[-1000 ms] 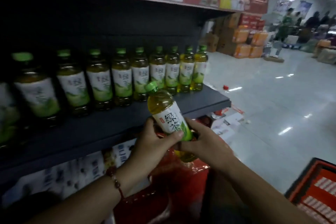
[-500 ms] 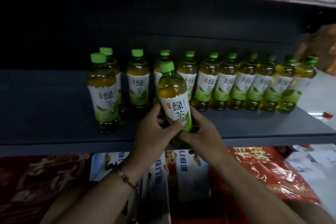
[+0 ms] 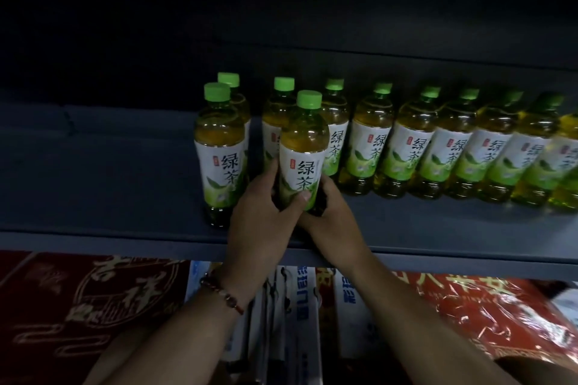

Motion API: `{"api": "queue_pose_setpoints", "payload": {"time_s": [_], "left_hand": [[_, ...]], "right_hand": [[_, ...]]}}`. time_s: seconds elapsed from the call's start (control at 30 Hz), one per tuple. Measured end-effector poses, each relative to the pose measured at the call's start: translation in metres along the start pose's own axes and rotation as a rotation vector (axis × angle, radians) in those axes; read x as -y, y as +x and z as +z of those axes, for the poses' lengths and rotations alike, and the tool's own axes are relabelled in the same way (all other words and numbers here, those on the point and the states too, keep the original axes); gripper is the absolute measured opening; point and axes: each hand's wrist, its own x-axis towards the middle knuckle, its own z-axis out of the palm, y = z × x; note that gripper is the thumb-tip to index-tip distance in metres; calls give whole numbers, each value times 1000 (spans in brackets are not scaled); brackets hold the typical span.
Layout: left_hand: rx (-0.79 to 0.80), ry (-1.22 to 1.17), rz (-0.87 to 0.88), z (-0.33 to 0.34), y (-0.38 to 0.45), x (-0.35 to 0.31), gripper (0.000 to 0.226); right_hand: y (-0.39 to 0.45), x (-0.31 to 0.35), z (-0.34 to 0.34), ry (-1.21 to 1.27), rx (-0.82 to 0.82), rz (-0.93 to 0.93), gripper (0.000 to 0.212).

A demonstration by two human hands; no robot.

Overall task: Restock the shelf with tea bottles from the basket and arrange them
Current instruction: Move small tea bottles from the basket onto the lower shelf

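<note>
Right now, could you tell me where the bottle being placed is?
Centre of the head view: the held bottle, gripped by the left hand and right hand, sits near the shelf front.

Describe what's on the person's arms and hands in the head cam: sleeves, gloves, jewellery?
Both forearms are bare with no sleeves in view, and there are no gloves. The left hand has a beaded bracelet at the wrist, with dark reddish-brown round beads and a few paler ones. The right hand and its wrist carry nothing visible: no watch, ring or band.
</note>
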Motion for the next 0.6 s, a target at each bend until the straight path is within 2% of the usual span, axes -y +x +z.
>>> {"api": "queue_pose_setpoints", "payload": {"time_s": [0.47, 0.6], "left_hand": [[-29, 178, 18, 2, -5, -3, 64], [-1, 272, 47, -6, -19, -9, 65]], "right_hand": [[6, -12, 6, -94, -30, 26, 56], [3, -7, 3, -148, -12, 46, 61]]}}
